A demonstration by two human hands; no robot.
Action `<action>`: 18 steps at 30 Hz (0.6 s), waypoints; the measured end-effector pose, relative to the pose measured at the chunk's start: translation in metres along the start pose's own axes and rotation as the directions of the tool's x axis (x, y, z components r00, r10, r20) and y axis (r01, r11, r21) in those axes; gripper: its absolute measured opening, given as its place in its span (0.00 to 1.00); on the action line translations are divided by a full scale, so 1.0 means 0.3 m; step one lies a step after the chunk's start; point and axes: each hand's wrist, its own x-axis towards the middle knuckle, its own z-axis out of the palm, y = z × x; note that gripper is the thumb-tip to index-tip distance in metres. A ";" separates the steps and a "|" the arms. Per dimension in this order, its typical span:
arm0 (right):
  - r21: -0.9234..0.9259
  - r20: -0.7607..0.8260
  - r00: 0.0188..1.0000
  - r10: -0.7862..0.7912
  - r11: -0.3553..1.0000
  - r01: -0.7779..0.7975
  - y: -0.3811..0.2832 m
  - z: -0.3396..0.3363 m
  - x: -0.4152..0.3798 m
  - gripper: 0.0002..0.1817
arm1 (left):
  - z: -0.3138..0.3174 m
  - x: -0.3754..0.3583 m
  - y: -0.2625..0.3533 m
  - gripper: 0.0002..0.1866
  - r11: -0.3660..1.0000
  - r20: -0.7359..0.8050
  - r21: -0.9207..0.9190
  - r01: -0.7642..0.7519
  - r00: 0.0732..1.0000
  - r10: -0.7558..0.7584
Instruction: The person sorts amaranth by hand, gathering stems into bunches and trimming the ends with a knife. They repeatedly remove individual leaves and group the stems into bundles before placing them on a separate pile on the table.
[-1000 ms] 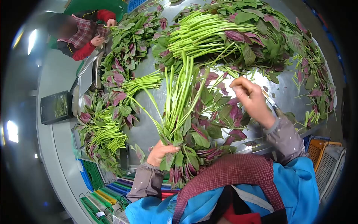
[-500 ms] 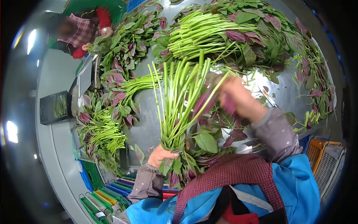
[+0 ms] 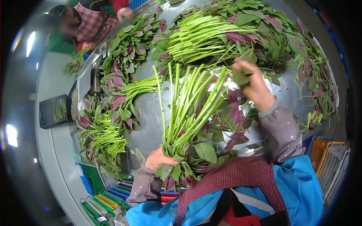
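My left hand (image 3: 159,159) is closed round the leafy lower end of a bunch of amaranth (image 3: 190,107), its pale green cut stems fanning upward. My right hand (image 3: 257,87) is raised at the upper right of the bunch, fingers bent around a green leaf (image 3: 241,77). Beyond it lies a big heap of amaranth (image 3: 205,35) with green stems and green and purple leaves. Under my right forearm are loose purple leaves (image 3: 236,116) on the metal table (image 3: 145,109).
Smaller amaranth bunches (image 3: 107,135) line the left side of the table, beside a scale with a dark display (image 3: 55,111). Stem and leaf scraps (image 3: 316,90) lie along the right edge. A co-worker (image 3: 92,22) stands at the far left. Crates (image 3: 320,156) stand lower right.
My right hand has moved up and right, away from the bunch toward the big heap, with a leaf in it. The bunch has shifted slightly. The co-worker's hands have moved.
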 end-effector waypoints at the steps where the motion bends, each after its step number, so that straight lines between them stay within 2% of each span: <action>1: 0.029 -0.018 1.000 -0.011 1.000 0.012 -0.062 0.009 -0.027 0.11 | 0.014 -0.006 0.025 0.47 0.999 -0.039 0.035 0.031 0.999 -0.030; 2: 0.172 0.240 0.969 -0.052 0.985 0.011 -0.087 0.003 -0.033 0.12 | 0.031 -0.007 0.049 0.48 0.996 -0.077 0.067 0.067 0.995 -0.062; 4: -0.105 0.189 0.982 0.014 0.994 0.006 -0.101 0.063 -0.147 0.11 | 0.059 0.010 0.082 0.48 0.993 -0.067 0.068 0.100 0.993 -0.096; 5: -0.322 0.287 0.957 -0.038 0.937 0.134 -0.073 0.087 -0.171 0.10 | 0.073 0.019 0.092 0.48 0.984 -0.088 0.141 0.112 0.991 -0.100; 6: -0.503 0.391 0.918 -0.065 0.820 0.272 -0.043 0.103 -0.183 0.10 | 0.085 0.026 0.107 0.47 0.968 -0.109 0.217 0.126 0.989 -0.104; 7: -0.680 0.376 0.926 0.029 0.688 0.254 -0.020 0.110 -0.190 0.13 | 0.095 0.030 0.126 0.43 0.965 -0.025 0.245 0.097 0.995 -0.093; 8: -0.823 0.339 0.933 0.119 0.519 0.233 0.002 0.112 -0.191 0.16 | 0.103 0.031 0.130 0.43 0.963 -0.024 0.252 0.100 0.995 -0.097; 10: -0.874 0.328 0.894 0.304 0.458 0.164 0.052 0.107 -0.175 0.16 | 0.119 0.039 0.129 0.43 0.931 -0.045 0.356 0.085 0.996 -0.073; 12: -0.838 0.380 0.877 0.293 0.511 0.193 0.087 0.094 -0.179 0.17 | 0.117 0.042 0.123 0.44 0.930 -0.070 0.347 0.124 0.992 -0.106; 14: -0.508 0.367 0.919 0.142 0.859 0.070 0.092 0.089 -0.183 0.17 | 0.109 0.039 0.121 0.44 0.938 -0.069 0.339 0.065 0.997 -0.044; 15: -0.324 0.295 0.920 0.256 0.933 -0.155 0.033 0.069 -0.172 0.15 | 0.089 0.034 0.109 0.44 0.948 -0.062 0.309 0.072 0.997 -0.055; 16: -0.141 0.241 0.936 0.256 0.963 -0.228 -0.001 0.016 -0.156 0.16 | 0.080 0.031 0.102 0.44 0.950 -0.063 0.304 0.067 0.997 -0.051; 17: -0.044 0.106 0.977 0.183 0.983 -0.180 -0.052 0.007 -0.158 0.16 | 0.073 0.025 0.095 0.45 0.964 -0.085 0.251 0.085 0.994 -0.066; 18: -0.056 0.105 0.989 0.101 0.994 -0.095 -0.100 -0.039 -0.137 0.16 | 0.070 0.018 0.088 0.46 0.975 -0.107 0.197 0.103 0.991 -0.083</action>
